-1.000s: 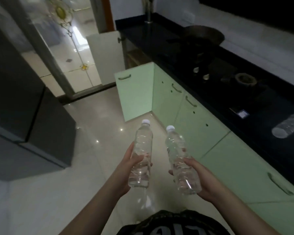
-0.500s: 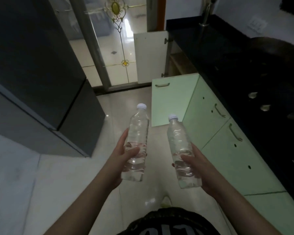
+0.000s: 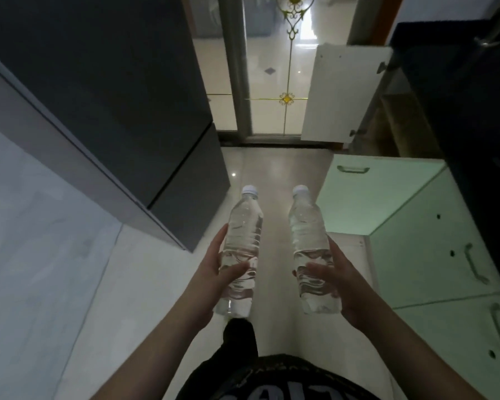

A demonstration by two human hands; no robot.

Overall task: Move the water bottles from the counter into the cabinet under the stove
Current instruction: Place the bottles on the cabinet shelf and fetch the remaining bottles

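Two water bottles carried upright in the kitchen aisle, one in each hand.

The left hand (image 3: 214,280) wraps the left bottle (image 3: 241,249) low on its body, and the right hand (image 3: 339,280) holds the right bottle (image 3: 312,251) the same way, probably to keep both steady until the open green cabinet door (image 3: 370,194). No label is visible; the shirt print (image 3: 274,395) is cut off.

Two clear plastic water bottles with white caps, both full, upright, slightly tilted, side by side but apart at frame centre: left bottle (image 3: 242,249), right bottle (image 3: 312,249). Open pale green cabinet door (image 3: 367,194) right of centre.
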